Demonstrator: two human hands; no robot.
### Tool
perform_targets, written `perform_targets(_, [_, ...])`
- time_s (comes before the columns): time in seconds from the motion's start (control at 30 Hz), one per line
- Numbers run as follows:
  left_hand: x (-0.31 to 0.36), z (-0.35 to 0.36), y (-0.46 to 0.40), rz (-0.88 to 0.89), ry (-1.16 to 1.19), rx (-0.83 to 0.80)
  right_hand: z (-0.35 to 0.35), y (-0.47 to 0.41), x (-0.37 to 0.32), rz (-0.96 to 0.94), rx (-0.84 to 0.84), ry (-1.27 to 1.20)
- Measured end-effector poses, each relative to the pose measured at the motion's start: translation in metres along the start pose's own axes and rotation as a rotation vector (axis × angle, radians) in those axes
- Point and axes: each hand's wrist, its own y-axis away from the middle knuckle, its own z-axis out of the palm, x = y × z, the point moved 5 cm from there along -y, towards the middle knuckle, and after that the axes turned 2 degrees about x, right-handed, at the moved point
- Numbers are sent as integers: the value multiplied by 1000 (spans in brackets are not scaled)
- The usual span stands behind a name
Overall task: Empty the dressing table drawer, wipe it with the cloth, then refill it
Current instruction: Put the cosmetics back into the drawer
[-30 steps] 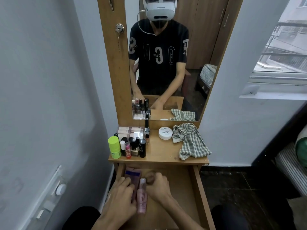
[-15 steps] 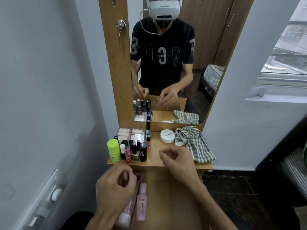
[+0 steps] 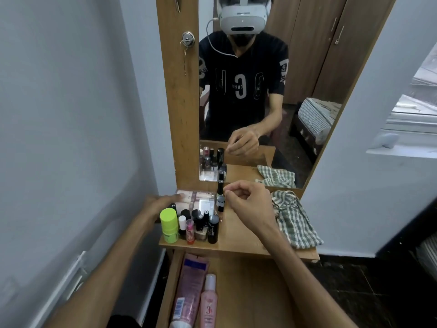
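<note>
Head view looked down on a dressing table [image 3: 248,242] with its drawer [image 3: 250,292] pulled open below. Two things lay in the drawer at its left side: a pink tube [image 3: 189,290] and, just beside it on the right, a pink bottle [image 3: 209,304]. The rest of the drawer floor showed bare wood.

The left hand [image 3: 160,204] reached to the back left of the tabletop, its fingers lying fairly straight on a flat box [image 3: 196,197] against the mirror [image 3: 260,91]; whether it gripped anything could not be told, as the hand was blurred. The right hand [image 3: 248,202] hovered over the middle of the tabletop with fingers curled narrow, thumb and forefinger close by a slim black tube [image 3: 220,195] standing upright; contact could not be made out.

In front of the left hand stood a tight cluster of small bottles [image 3: 201,223], with a green-capped stick [image 3: 169,224] at its left end, crowding the way to the box. The checked cloth [image 3: 293,218] lay crumpled on the right of the tabletop, just beside the right wrist. A key [image 3: 185,58] hung from a lock on the mirror frame.
</note>
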Motion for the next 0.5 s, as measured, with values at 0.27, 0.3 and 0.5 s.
perform_targets(0.27, [3,5,-3,90,0,40,-2,0,10,-22,0,31])
perform_targets(0.3, [3,3,-5,97,-1,53,-1,0,9,-20,0,29])
perform_targets(0.5, [9,-35,2,119,140,193,-5,1,-4,-24,36,-14])
